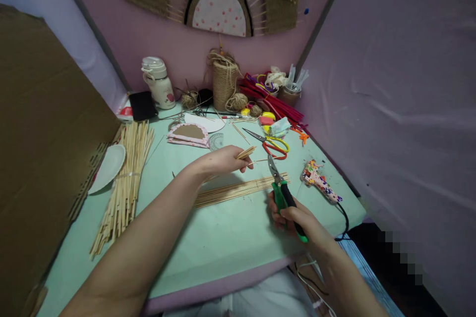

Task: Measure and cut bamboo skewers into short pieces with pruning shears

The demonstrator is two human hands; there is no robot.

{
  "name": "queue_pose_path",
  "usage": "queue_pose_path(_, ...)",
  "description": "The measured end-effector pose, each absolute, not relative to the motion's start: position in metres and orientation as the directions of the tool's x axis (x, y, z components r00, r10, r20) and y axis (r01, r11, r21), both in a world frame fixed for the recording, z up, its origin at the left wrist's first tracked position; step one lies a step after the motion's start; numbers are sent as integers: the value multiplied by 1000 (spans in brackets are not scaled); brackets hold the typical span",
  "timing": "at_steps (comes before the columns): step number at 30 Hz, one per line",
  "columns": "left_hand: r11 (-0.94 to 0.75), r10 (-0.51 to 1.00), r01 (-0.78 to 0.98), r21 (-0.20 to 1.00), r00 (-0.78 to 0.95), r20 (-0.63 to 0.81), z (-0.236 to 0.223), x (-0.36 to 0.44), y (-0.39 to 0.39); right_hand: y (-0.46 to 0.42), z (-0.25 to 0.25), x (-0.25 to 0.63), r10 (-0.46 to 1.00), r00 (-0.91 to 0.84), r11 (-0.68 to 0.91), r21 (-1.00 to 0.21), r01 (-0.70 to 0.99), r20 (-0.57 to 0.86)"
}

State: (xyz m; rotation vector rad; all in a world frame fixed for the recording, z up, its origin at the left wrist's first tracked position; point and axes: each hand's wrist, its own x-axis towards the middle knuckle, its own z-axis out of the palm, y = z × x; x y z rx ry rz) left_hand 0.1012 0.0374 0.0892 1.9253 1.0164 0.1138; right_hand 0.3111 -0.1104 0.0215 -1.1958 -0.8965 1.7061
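My left hand (233, 159) is closed around a few thin wooden sticks (246, 152), held above the middle of the table. One slim stick reaches from its fingers toward the blades of the green-and-black pruning shears (275, 173). My right hand (284, 214) grips the shears by their handles, blades pointing away from me. Beneath both hands lies a flat row of long thin sticks (238, 192). Just beyond the shears are scissors (271, 144) with red and yellow handles.
At left, a bundle of sticks (128, 183) lies beside a white paper plate (108, 168). A floral glue gun (320, 181) with a black cord rests at right. Along the back stand a bottle (159, 84), a twine roll (225, 84) and red pipe cleaners (275, 101).
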Motion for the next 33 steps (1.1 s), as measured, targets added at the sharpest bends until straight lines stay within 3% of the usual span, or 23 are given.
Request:
queue_pose_path(10,-258,699,595,761,659,-279,88,100,38,-109,12,309,914,-167,-406,-840,-359,-371)
queue_pose_path(15,-226,687,629,744,644,-335,88,102,37,-109,16,308,908,-181,-418,-824,-382,-377)
queue_pose_path(24,-473,776,796,379,580,-248,64,118,25,-108,16,307,897,-193,-441,-782,-441,-397)
queue_pose_path(33,-492,781,825,280,560,-276,46,133,12,-108,16,309,898,-184,-438,-786,-437,-399)
